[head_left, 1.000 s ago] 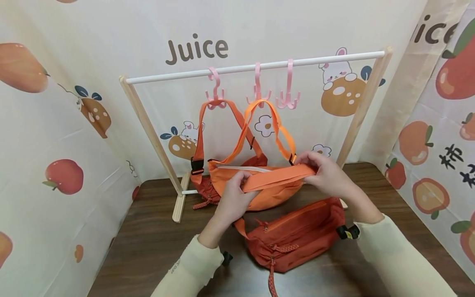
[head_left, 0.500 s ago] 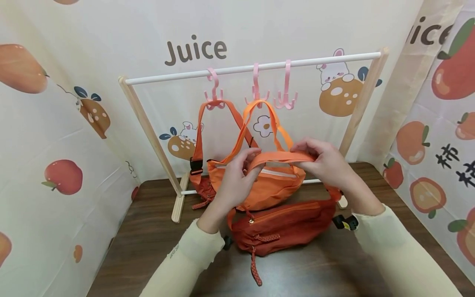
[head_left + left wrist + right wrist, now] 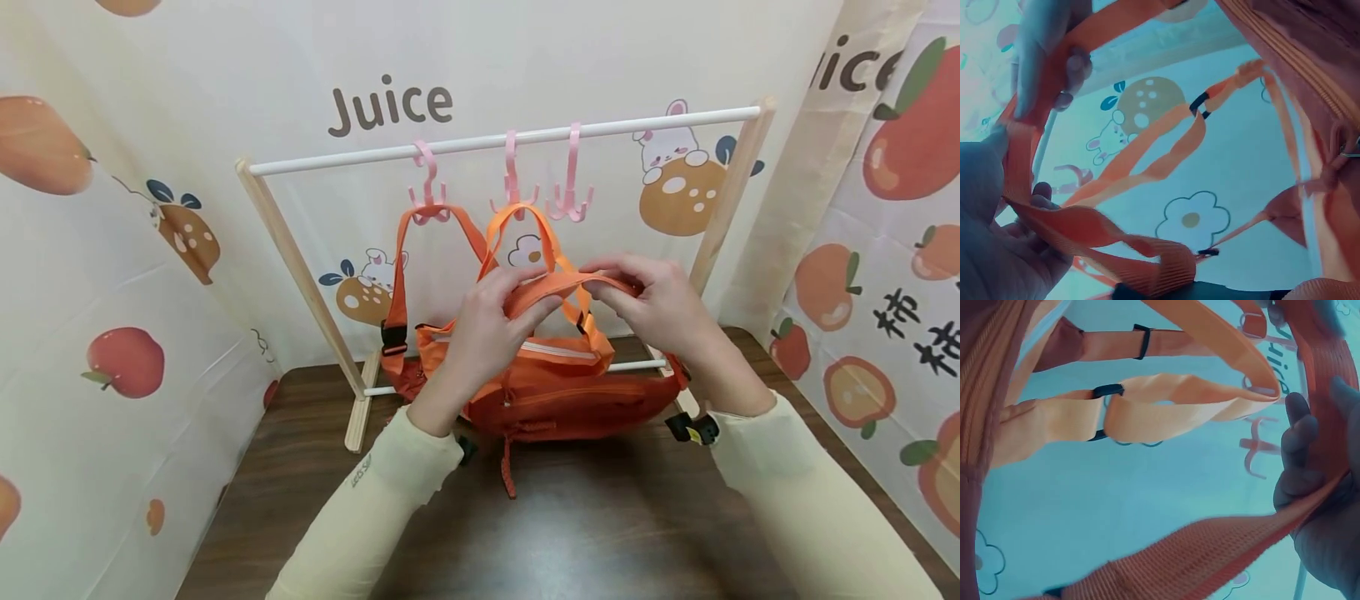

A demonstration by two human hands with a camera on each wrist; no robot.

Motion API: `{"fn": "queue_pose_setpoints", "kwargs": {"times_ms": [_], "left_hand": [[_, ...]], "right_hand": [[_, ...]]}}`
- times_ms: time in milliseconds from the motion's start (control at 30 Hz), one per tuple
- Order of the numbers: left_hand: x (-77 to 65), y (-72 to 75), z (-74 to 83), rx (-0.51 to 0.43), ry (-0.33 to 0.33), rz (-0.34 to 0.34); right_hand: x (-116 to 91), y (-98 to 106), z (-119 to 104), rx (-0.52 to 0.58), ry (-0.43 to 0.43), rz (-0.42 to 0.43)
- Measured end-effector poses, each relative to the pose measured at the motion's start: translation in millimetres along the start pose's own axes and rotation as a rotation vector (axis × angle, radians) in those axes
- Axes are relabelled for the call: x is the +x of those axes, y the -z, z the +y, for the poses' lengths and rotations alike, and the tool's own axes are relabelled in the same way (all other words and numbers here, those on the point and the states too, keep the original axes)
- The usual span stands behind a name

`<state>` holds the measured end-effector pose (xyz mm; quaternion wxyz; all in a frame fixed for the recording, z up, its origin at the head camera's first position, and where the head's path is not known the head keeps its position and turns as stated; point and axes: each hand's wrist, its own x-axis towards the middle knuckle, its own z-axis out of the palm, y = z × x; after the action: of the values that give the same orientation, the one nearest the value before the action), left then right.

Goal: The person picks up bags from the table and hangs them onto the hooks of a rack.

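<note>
At frame centre, the left hand (image 3: 491, 325) and right hand (image 3: 660, 308) both pinch one orange strap (image 3: 551, 285) of the dark bag (image 3: 577, 408), below three pink hooks (image 3: 510, 179), two bearing bags.

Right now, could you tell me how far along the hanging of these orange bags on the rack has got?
Two bags are done: one strap sits on the left pink hook, another on the middle hook. In hand: the left hand and right hand grip the strap of the third bag, lifted in front of the rack. Left: the right hook carries nothing yet.
</note>
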<state>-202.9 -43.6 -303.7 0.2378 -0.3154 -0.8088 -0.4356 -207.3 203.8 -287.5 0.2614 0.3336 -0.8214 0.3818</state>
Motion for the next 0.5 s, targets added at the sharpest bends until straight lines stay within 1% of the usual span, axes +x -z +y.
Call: {"fn": "queue_pose_setpoints", "kwargs": {"times_ms": [67,300,367,500], "left_hand": [[4.3,-1.3,2.0,0.065,-0.033,0.010],[13.7,-6.1,6.5,0.186,-0.118,0.013],[15.8,-6.0,7.6,0.215,-0.119,0.026],[21.4,-4.0,9.9,0.254,-0.082,0.063]], "right_hand": [[3,0,-3,-0.033,0.015,0.009],[12,-1,-11,-0.162,0.072,0.039],[13,-1,-12,-0.185,0.085,0.047],[17,1,-14,-0.234,0.112,0.047]]}}
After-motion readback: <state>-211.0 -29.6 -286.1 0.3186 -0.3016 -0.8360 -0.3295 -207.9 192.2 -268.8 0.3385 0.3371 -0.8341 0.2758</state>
